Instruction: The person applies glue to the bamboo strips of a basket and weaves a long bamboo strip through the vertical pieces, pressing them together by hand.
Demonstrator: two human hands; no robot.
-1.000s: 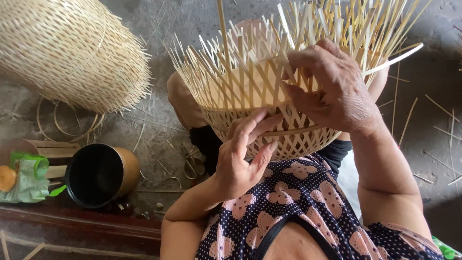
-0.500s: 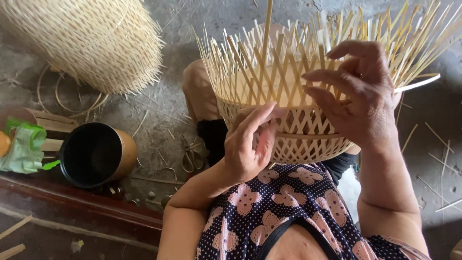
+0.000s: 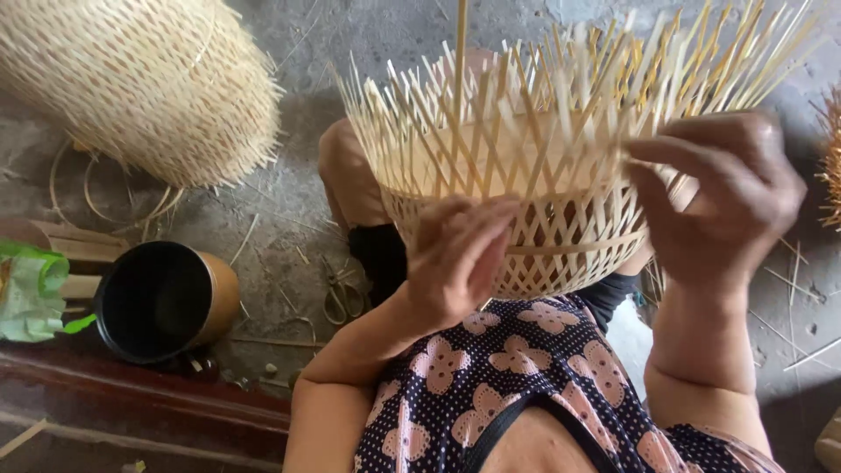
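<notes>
— Head view first: at our eleven o'clock lies the large finished pale woven bamboo basket (image 3: pixel 144 83) on its side on the grey concrete floor (image 3: pixel 289 201). What are we holding?

— The half-woven open-lattice bamboo basket (image 3: pixel 534 210), dead centre at twelve o'clock, propped against our knee, we judge so the loose upright strips (image 3: pixel 561 96) face us. Our right hand (image 3: pixel 727 201) has its fingers closed on the rim strips at two o'clock; our left hand (image 3: pixel 460 258) presses flat against the near wall, fingers together, clamping nothing.

— And around us?

— A black-lined round brown pot (image 3: pixel 162 302) at nine o'clock, a crumpled green plastic bag (image 3: pixel 33 293) beyond it, and small metal scissors (image 3: pixel 337 298) beside our knee. Nothing blocks our hands.
</notes>
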